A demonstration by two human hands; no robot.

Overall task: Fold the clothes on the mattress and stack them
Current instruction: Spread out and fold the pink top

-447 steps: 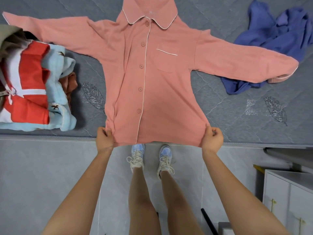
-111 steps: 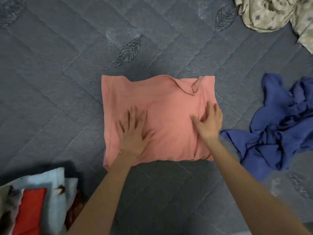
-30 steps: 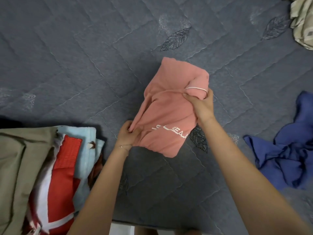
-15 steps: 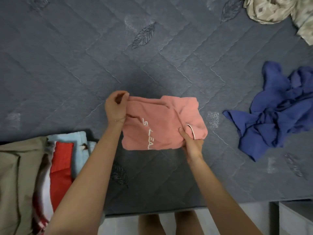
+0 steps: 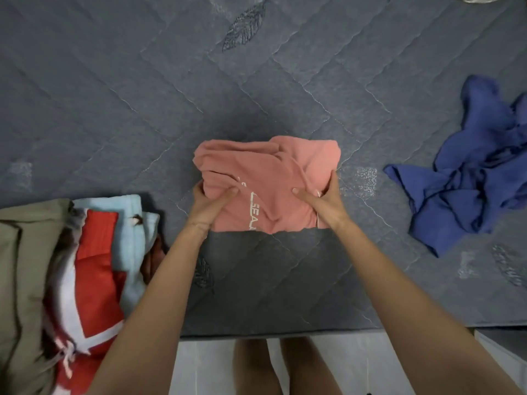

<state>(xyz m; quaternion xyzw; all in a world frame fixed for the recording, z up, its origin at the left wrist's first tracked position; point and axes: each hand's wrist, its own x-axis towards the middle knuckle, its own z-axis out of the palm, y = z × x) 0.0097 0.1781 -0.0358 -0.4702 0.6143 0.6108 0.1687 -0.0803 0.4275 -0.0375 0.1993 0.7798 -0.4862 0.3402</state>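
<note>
1. The person is standing at the near edge of the grey quilted mattress (image 5: pixel 114 109), with both arms reaching forward over it.
2. The folded pink shirt (image 5: pixel 268 178) is sitting as a compact bundle between the two hands, over the middle of the mattress and closer to its near edge. Pale lettering is showing on its top face.
3. The left hand (image 5: pixel 209 205) is gripping the bundle's left side, with the thumb lying on top and the fingers tucked underneath.
4. The right hand (image 5: pixel 323 202) is gripping the right side, thumb pressing on top and fingers curling round the edge, where a thin white piping is showing.
5. A dark shadow is lying on the mattress around the bundle; whether the shirt is resting on the surface or lifted off it cannot be told.
6. The stack of folded clothes (image 5: pixel 94 260) is lying at the near left corner of the mattress, showing olive, red-and-white and light blue layers, apart from the shirt.
7. A crumpled blue garment (image 5: pixel 479 172) is lying unfolded towards the right edge, well apart from the hands.
</note>
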